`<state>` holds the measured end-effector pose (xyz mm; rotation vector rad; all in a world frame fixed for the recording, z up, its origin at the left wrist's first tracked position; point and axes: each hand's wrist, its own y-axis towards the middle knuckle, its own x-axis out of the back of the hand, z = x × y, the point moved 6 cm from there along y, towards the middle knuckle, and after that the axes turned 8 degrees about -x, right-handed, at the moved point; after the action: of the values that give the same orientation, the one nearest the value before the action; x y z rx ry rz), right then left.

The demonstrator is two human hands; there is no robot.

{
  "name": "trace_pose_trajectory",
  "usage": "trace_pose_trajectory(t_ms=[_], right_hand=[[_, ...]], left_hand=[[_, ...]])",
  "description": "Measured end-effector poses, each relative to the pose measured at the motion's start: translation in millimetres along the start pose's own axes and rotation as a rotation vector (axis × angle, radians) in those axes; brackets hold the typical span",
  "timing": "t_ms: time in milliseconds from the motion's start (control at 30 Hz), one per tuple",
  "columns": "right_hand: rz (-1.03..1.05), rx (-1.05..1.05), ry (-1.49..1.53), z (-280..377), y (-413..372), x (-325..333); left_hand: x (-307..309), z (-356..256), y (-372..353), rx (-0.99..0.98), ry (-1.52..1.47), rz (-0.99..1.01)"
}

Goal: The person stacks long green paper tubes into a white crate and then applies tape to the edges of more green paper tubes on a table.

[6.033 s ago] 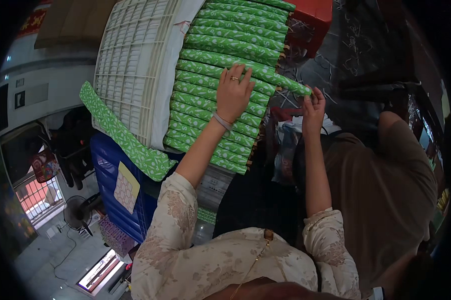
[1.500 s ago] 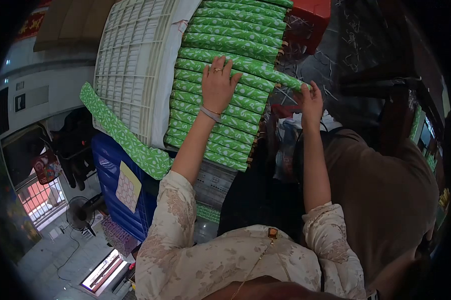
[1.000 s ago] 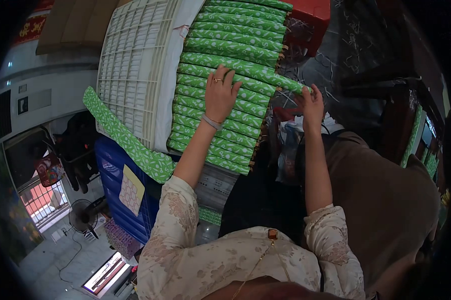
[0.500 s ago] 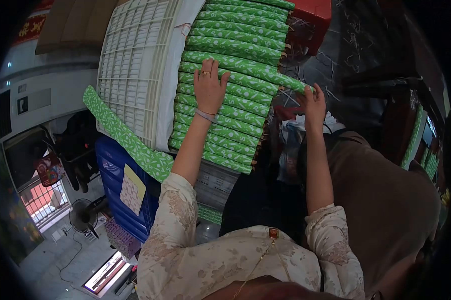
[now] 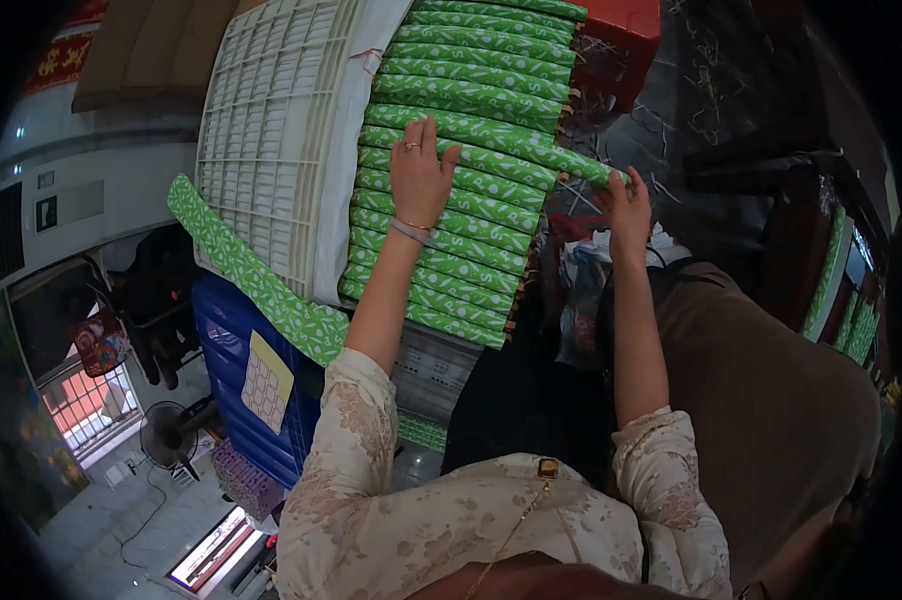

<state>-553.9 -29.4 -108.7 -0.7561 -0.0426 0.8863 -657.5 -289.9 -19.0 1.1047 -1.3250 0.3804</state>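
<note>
Green paper sheets (image 5: 451,285) with a white print lie in an overlapping row, so each shows as a narrow band. My left hand (image 5: 423,182) rests on the bands, fingers stretched out flat and thumb apart. One green paper strip (image 5: 583,163) sticks out past the right edge of the row. At its end my right hand (image 5: 627,205) has closed its fingertips on it; part of the grip is hidden. Another printed green strip (image 5: 256,280) hangs at a slant on the left, by my left forearm.
A white slatted plastic rack (image 5: 266,150) lies left of the sheets, with a white cloth-like edge between. A blue plastic container (image 5: 241,350) with a yellow label stands below it. The red box (image 5: 626,45) is at the upper right. A person in brown (image 5: 751,370) is close on my right.
Both hands stay in nearly the same place on the green paper. The view has shifted very slightly; nothing else visibly differs.
</note>
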Motion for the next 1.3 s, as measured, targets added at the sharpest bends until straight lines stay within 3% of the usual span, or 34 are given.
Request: trace_pose_trajectory(t_ms=[367,667,867,933,1067,1300], right_hand=[[0.011,0.002,0.027,1.0,-0.9,-1.4],[0.01,0.012,-0.008,4.6,-4.3,-2.3],[0.009,-0.017,-0.016,5.0,-3.4,-2.1],[0.005,-0.009,-0.013,4.3,-2.8,-1.6],[0.018,-0.003,-0.006,3.2,-1.3,-0.8],[0.029,0.007,0.009,3.0,-0.8,-0.3]], left_hand=[[1.2,-16.4,-13.6,-0.061,-0.04,0.094],[-3.4,23.2,-11.2,-0.012,0.216,0.174],[6.9,62.5,-7.7,0.08,0.004,0.154],[9.8,86.3,-11.6,0.33,-0.063,0.138],[20.3,114.9,-11.3,0.46,-0.146,0.036],[23.8,128.2,-11.2,0.542,-0.226,-0.142]])
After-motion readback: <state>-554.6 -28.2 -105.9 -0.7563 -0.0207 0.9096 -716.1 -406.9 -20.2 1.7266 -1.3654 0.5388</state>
